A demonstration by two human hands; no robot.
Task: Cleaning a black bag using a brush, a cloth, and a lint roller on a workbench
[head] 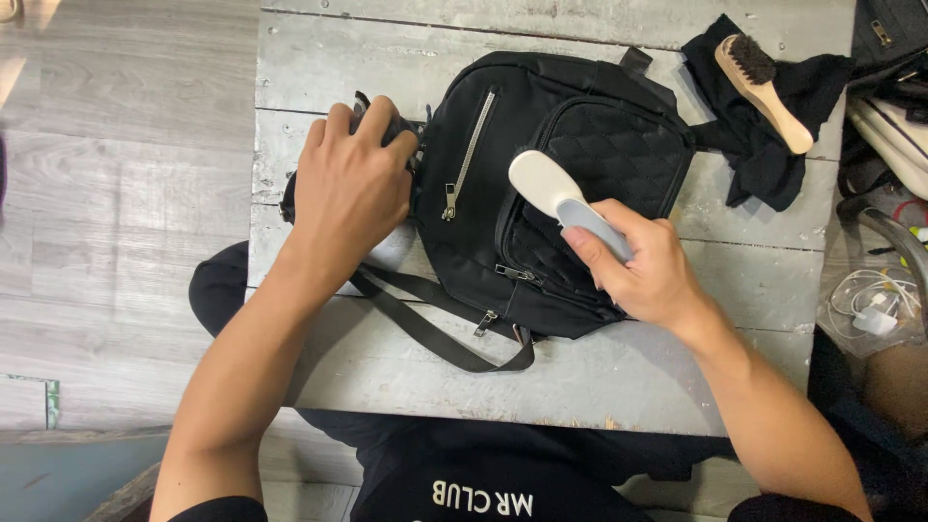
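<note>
A black backpack [541, 193] lies flat in the middle of a weathered grey wooden table [677, 377], front pockets up, its strap [435, 329] trailing toward the table's near edge. The left hand [350, 188] presses down on the backpack's left end, fingers curled over the dark fabric there and gripping it. The right hand [643, 266] is closed around the grey handle of a white cleaning brush [556, 193], whose head rests on the quilted front pocket [609, 155] of the backpack. Beyond the backpack's right side, at the table's far corner, a wooden-handled bristle brush [764, 87] lies on a crumpled black cloth [764, 145]. White cables [870, 300] lie off the table's right edge.
</note>
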